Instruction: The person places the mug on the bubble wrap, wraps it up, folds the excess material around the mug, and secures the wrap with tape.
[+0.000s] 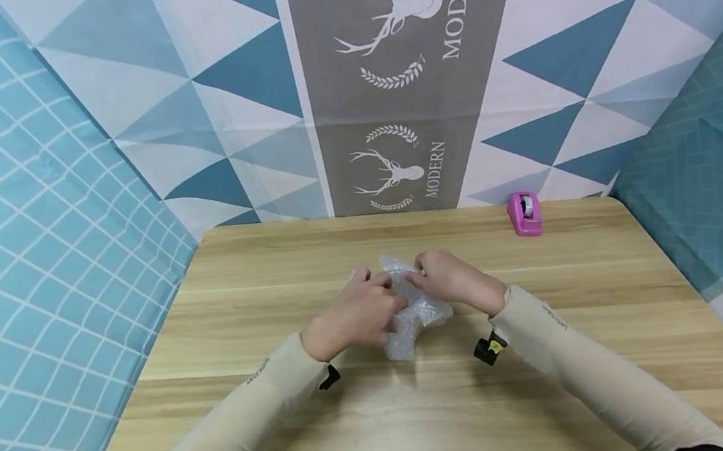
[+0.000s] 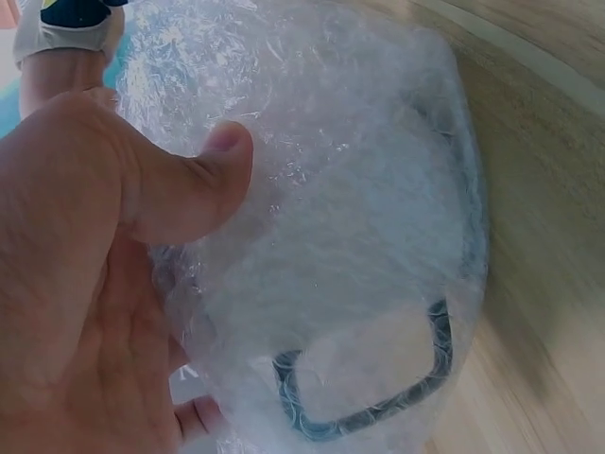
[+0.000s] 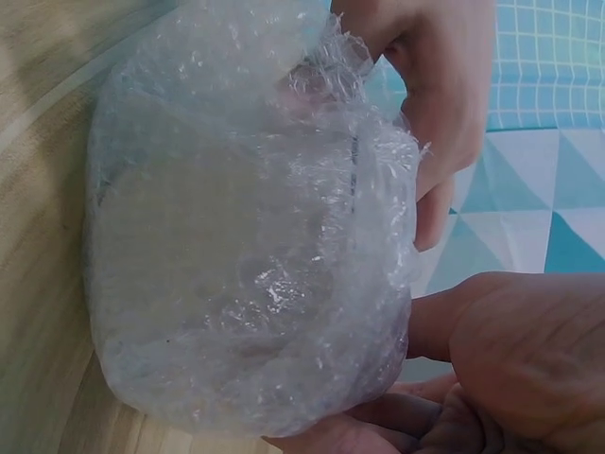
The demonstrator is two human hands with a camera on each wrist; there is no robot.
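Note:
A bundle in clear bubble wrap (image 1: pixel 402 342) sits over the middle of the wooden table, between both hands. In the left wrist view, a dark U-shaped outline (image 2: pixel 364 416) shows through the bubble wrap (image 2: pixel 331 218) near its lower end; the rest of the contents is blurred by the film. My left hand (image 1: pixel 364 310) grips the bundle from the left, thumb over the wrap and fingers behind. From the right, my right hand (image 1: pixel 455 280) holds the far end. In the right wrist view, my right hand (image 3: pixel 520 355) has its fingers around the bundle's edge, and crumpled film stands up near my left hand (image 3: pixel 440 104).
A pink tape dispenser (image 1: pixel 524 214) stands at the back right of the wooden table (image 1: pixel 241 275). Patterned cloth (image 1: pixel 382 106) hangs behind the table, with blue checked cloth (image 1: pixel 38 237) along the left side and teal cloth (image 1: pixel 710 145) on the right.

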